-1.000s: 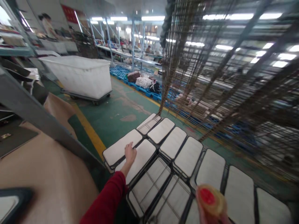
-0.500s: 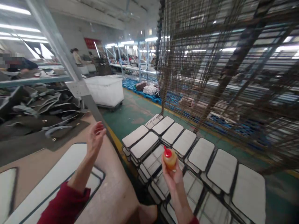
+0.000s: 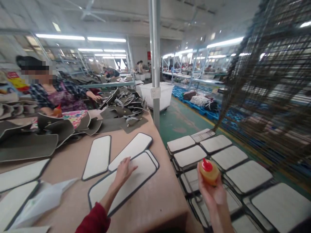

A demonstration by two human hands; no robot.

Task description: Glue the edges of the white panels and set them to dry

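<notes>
Tan workshop counter point(image 3: 155, 204); your right hand point(image 3: 212, 191) grips bottle point(image 3: 211, 175), nozzle point(image 3: 206, 165) 11 o'clock; left hand point(image 3: 125, 170), spread, over panel point(image 3: 139, 171), long axis 2-8.

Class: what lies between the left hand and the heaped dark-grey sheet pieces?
In the head view: a white rectangular panel with dark edging, then brown tabletop.

the brown worktop point(image 3: 167, 204) runs back from the near edge, bare along its front right. panels point(image 3: 97, 157), white with dark rims, lie on it — several grouped toward the right edge, others at the left, where a crumpled white sheet point(image 3: 46, 200) rests beside them. farther back are grey pieces point(image 3: 29, 147) — broad, curled ones at left, a tangled heap toward the far right corner.
</notes>
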